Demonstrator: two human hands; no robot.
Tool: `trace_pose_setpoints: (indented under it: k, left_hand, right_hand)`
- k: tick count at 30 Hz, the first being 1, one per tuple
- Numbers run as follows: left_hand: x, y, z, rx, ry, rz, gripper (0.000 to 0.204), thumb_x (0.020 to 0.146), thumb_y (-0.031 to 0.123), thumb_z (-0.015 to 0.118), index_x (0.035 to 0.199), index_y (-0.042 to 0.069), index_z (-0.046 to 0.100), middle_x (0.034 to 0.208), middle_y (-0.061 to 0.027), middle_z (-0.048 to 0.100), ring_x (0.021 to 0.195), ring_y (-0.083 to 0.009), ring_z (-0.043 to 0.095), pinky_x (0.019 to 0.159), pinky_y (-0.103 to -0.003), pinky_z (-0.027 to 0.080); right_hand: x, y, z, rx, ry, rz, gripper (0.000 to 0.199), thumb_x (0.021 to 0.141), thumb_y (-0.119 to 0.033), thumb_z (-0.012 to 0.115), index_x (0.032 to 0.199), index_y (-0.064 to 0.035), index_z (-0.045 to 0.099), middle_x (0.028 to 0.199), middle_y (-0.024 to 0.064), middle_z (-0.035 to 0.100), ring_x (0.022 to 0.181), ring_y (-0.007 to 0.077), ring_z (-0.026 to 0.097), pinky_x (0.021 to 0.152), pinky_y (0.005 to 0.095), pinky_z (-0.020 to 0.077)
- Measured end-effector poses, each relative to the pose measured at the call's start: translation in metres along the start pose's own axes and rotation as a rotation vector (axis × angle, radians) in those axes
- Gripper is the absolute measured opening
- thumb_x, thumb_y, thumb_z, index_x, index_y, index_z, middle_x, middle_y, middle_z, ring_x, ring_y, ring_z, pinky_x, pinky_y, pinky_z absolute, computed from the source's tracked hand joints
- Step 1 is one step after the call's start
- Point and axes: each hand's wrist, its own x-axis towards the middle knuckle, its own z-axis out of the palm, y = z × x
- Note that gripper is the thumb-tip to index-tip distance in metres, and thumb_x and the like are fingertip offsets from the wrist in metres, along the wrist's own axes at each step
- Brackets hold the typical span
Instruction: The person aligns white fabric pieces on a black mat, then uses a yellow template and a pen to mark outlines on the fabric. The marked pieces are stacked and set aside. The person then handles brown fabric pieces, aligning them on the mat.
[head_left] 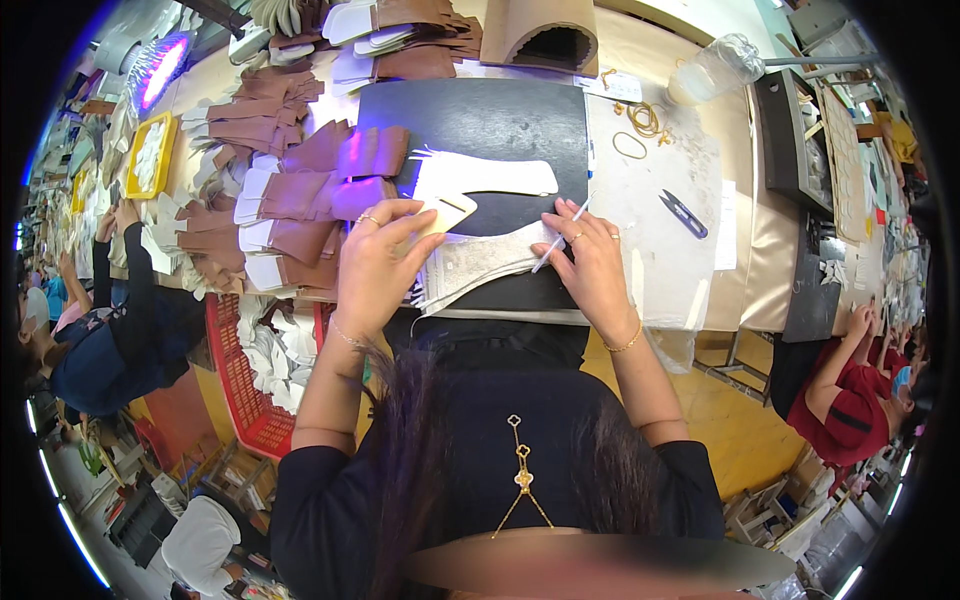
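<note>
Across the beige worktable (757, 275), we see a black board (470, 115) laid flat, a fringed white cutout (500, 178) on top. Stacks of brown and white pieces (305, 195) crowd the left; an arched brown form (500, 40) sits beyond the board. To the right, a pale sheet (655, 165) bears dark snips (685, 213) and yellowish bands (647, 120), with a clear bottle (715, 68) near its far corner.

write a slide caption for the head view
At a dark board, the left hand holds a pale slotted piece, the right hand a thin white stick; brown pieces nearby.
</note>
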Motion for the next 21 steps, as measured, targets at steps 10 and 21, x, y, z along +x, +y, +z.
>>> trace_pose_setpoints:
  k: [10, 21]
  left_hand:
    - [0.017, 0.006, -0.003, -0.399, -0.301, -0.134, 0.033, 0.085, 0.010, 0.078, 0.116, -0.001, 0.071, 0.112, -0.0072, 0.066, 0.094, -0.0156, 0.064, 0.084, -0.030, 0.052]
    - [0.032, 0.004, 0.017, -0.084, -0.656, 0.186, 0.033, 0.085, 0.019, 0.076, 0.114, 0.005, 0.069, 0.109, -0.0116, 0.065, 0.098, -0.0262, 0.065, 0.086, -0.037, 0.052]
  right_hand:
    - [-0.011, -0.016, -0.005, 0.158, -0.036, -0.216, 0.024, 0.076, 0.006, 0.075, 0.084, -0.0057, 0.056, 0.095, 0.0091, 0.068, 0.102, 0.0302, 0.067, 0.096, 0.0431, 0.0477]
    - [0.011, -0.034, -0.061, 0.790, -0.701, -0.334, 0.018, 0.088, -0.009, 0.073, 0.077, -0.0128, 0.059, 0.088, -0.0028, 0.072, 0.115, 0.0195, 0.069, 0.120, 0.0536, 0.0301]
